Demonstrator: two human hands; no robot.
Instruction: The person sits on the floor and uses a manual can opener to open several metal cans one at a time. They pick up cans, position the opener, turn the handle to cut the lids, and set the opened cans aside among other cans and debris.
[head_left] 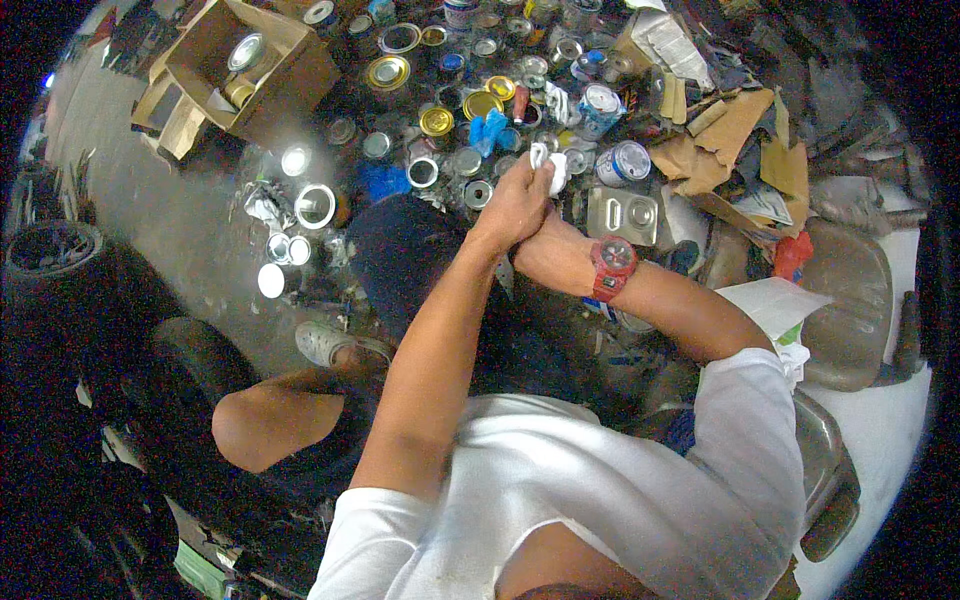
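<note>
My left hand (515,205) is closed, with a crumpled white cloth (556,172) poking out past its fingers. Below and against it lies my right hand (548,250), a red watch on its wrist; its fingers are hidden, so what it holds, if anything, does not show. Both hands are together in front of me, over a crowd of paint cans and lids. Closest to them are a round can lid (478,194), a blue crumpled glove or rag (488,132), a white-and-blue can (623,163) and a rectangular metal tin (622,216).
An open cardboard box (290,85) with cans in it stands at the far left. Torn cardboard (735,130) is heaped at the right, beside brown chairs (845,300). More cans (315,205) stand on the floor at left. A tyre-like round object (52,247) is at the left edge.
</note>
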